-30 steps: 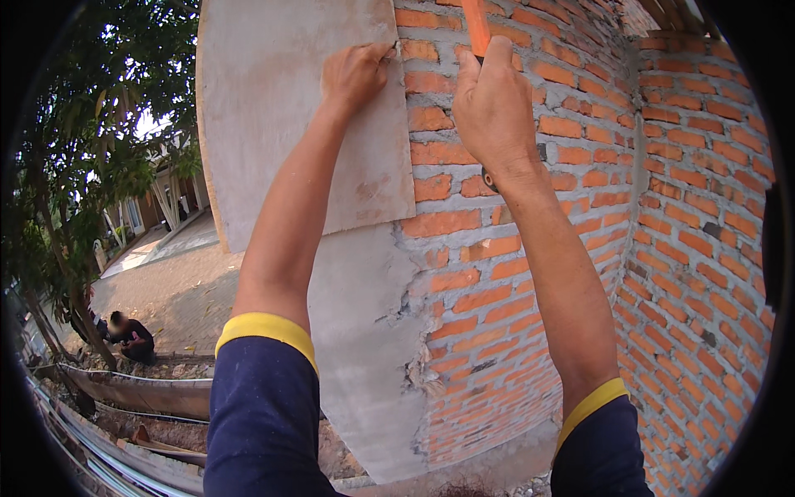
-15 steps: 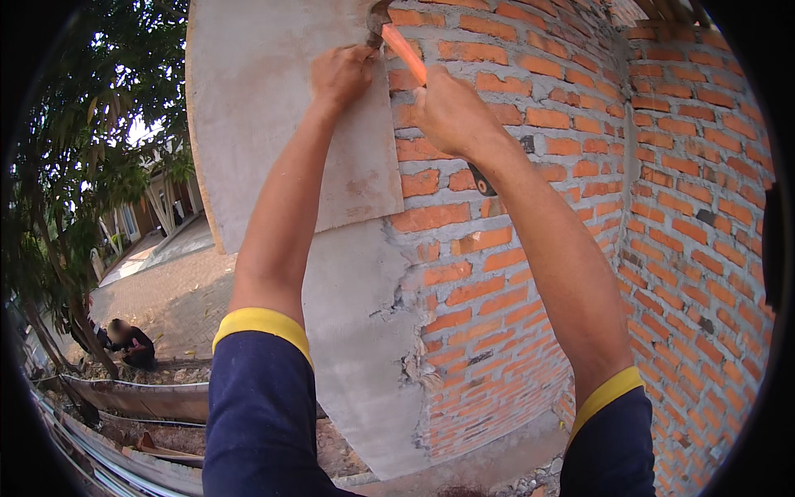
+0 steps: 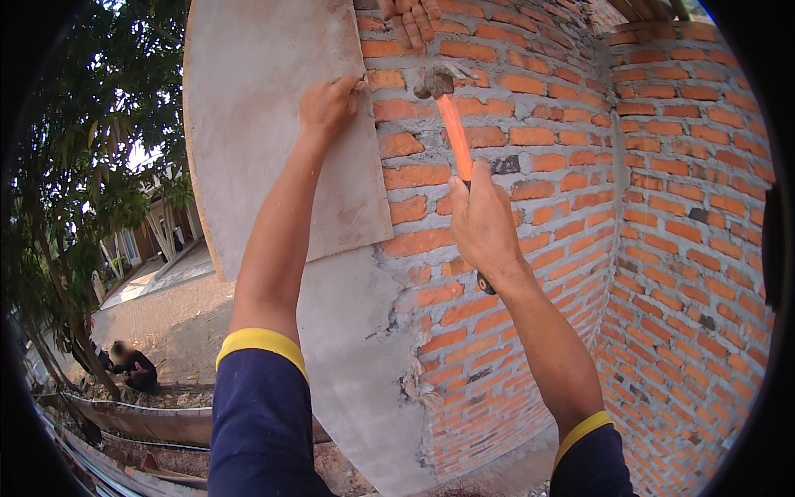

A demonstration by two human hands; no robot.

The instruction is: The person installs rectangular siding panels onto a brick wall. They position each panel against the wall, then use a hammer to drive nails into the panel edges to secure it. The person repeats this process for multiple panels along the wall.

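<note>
My right hand (image 3: 484,224) is wrapped round the grip of a hammer (image 3: 456,137), which has an orange shaft, a black grip end and a dirty metal head. The hammer head is in front of the brick wall, to the right of my left hand and apart from it. Against the right edge of a flat grey board (image 3: 240,108), my left hand (image 3: 330,109) is closed in a pinch. What its fingertips hold, if anything, is too small to make out. Another person's hand (image 3: 410,21) reaches in at the top, fingers pointing down, just above the hammer head.
The orange brick wall (image 3: 530,273) meets a second brick wall (image 3: 687,248) at a corner on the right. Rough grey plaster (image 3: 348,306) runs below the board. A person (image 3: 137,369) crouches at the far left, beyond a low ledge (image 3: 149,421), near leafy trees (image 3: 91,141).
The hammer has swung away from my left fingers, right and down. Another person's hand has come into sight at the top. My left hand stays at the board's edge; the view has shifted slightly.
</note>
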